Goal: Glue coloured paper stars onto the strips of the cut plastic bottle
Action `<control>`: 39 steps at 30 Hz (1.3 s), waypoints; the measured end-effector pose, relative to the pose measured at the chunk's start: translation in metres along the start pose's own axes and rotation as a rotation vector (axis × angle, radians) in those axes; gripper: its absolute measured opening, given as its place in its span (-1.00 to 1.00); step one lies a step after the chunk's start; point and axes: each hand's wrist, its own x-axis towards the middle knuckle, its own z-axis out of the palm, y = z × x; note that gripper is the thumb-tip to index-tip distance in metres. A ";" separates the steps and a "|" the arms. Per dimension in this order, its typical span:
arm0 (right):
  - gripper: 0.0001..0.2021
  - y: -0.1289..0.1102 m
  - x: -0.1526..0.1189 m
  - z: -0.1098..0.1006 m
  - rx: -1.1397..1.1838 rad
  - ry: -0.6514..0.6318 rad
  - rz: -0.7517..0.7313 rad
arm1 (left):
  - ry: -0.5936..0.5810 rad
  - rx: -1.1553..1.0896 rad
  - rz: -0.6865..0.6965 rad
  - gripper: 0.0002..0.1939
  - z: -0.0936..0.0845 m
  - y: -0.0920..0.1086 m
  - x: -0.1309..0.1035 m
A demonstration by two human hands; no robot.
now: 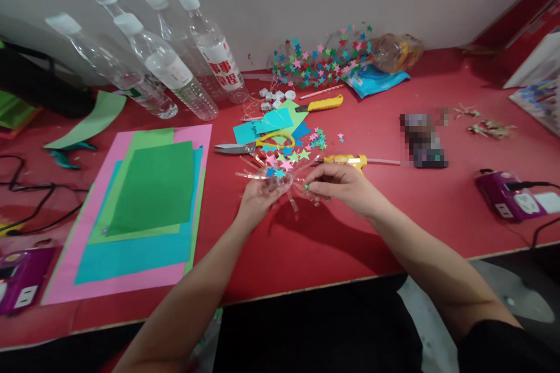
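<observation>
My left hand (259, 199) is wrapped round a clear plastic piece (291, 203) cut into thin strips that spread outward. Colored stars (279, 173) sit on and just above it. At its right side my right hand (335, 182) pinches a small green star (307, 186) between thumb and fingertips, close to the strips. Behind the hands lie yellow-handled scissors (275, 140) and a yellow glue gun (345, 160), partly hidden by my right hand. Loose small stars (318, 139) are scattered beyond them.
Several clear bottles (172, 70) stand back left. Colored paper sheets (153, 186) are stacked at left. A yellow cutter (326, 104), a star-covered bottle (324, 61) and a blue packet (376, 83) lie at the back. A phone (424, 143) and purple power socket (507, 195) are at right.
</observation>
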 end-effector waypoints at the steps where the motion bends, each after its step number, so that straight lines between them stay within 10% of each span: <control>1: -0.91 0.001 0.001 -0.001 0.026 -0.004 0.019 | 0.017 0.025 0.007 -0.51 -0.001 -0.001 0.001; 39: -0.85 0.006 0.008 -0.005 0.076 0.000 0.131 | 0.081 0.167 0.188 -0.58 -0.012 -0.017 0.010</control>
